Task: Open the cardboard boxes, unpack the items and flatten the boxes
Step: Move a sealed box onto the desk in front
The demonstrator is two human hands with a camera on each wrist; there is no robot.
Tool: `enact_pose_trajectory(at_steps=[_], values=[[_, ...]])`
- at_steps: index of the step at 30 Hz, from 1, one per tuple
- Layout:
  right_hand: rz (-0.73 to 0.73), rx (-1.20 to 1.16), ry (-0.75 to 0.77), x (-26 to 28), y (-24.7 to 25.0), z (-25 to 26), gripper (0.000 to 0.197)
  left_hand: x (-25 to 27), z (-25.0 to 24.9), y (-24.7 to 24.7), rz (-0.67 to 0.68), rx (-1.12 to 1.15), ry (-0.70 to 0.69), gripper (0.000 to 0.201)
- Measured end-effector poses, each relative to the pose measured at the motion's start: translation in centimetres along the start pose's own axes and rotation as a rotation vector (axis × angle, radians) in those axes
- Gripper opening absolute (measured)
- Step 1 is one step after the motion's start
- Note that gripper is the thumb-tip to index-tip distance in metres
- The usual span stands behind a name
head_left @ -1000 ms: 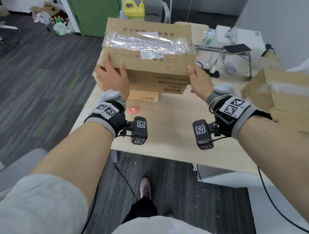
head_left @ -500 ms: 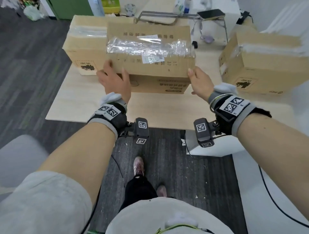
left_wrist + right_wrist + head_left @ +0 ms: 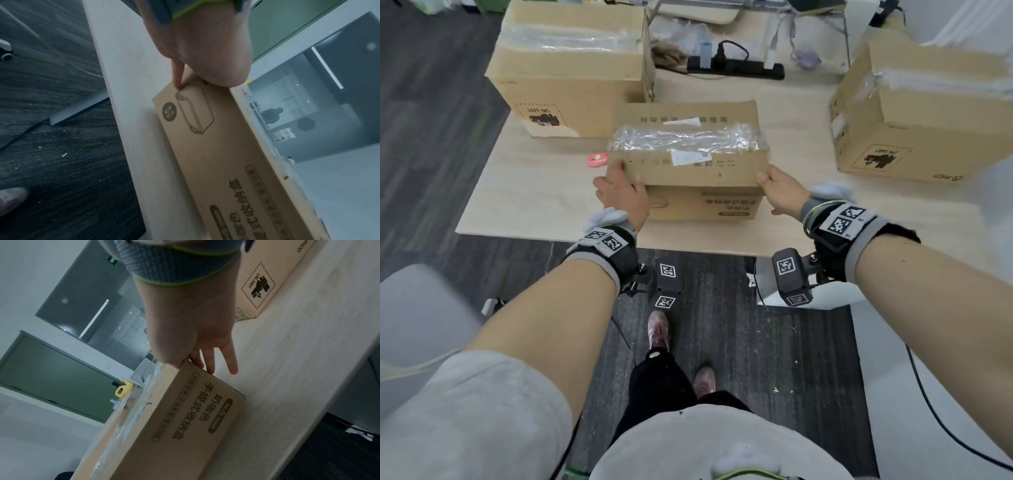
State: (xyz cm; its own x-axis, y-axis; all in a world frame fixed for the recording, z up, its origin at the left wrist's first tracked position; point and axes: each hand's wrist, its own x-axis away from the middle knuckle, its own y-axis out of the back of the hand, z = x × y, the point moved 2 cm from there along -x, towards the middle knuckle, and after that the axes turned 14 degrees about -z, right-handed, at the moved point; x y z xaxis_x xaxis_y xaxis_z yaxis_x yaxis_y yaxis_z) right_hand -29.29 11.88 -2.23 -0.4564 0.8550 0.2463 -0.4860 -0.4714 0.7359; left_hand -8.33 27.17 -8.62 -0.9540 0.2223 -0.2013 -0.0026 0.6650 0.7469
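Note:
A cardboard box (image 3: 688, 171) with crinkled clear tape across its top sits on the wooden table (image 3: 534, 198) near the front edge. My left hand (image 3: 619, 195) lies against its left end, with one straight finger (image 3: 176, 81) touching the printed near face (image 3: 216, 146). My right hand (image 3: 780, 192) presses on the right end, its fingers (image 3: 230, 360) straight along that end beside the printed face (image 3: 185, 418). The left hand's other fingers are hidden behind the box.
A larger taped box (image 3: 568, 78) stands at the back left and another (image 3: 928, 130) at the right. A pink round item (image 3: 596, 159) lies left of the held box. A black power strip (image 3: 736, 68) lies behind it. A grey chair (image 3: 414, 325) is at my left.
The box, held up in the air a second ago, has come down onto the table near the front edge. Both hands stay at its ends.

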Motion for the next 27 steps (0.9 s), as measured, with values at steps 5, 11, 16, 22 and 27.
enact_pose_trajectory(at_steps=[5, 11, 16, 22, 27], values=[[0.035, 0.112, -0.021, -1.2, -0.9, 0.0, 0.032, -0.2, -0.5, -0.8, 0.057, -0.094, 0.029, 0.045], [-0.089, 0.143, -0.132, -3.1, -1.8, 1.0, 0.043, -0.6, -0.7, -0.2, 0.044, -0.130, -0.062, 0.037], [-0.252, 0.323, -0.144, -4.4, -1.4, 2.9, 0.049, -2.5, -0.7, 0.4, 0.028, -0.164, -0.146, 0.033], [-0.271, 0.376, -0.032, -6.7, -1.9, 6.4, 0.062, -7.3, -0.2, 1.9, -0.035, -0.157, -0.179, 0.031], [-0.284, 0.362, 0.056, -8.7, -3.9, 11.7, 0.057, -12.9, -0.2, 2.6, -0.099, -0.139, -0.138, 0.034]])
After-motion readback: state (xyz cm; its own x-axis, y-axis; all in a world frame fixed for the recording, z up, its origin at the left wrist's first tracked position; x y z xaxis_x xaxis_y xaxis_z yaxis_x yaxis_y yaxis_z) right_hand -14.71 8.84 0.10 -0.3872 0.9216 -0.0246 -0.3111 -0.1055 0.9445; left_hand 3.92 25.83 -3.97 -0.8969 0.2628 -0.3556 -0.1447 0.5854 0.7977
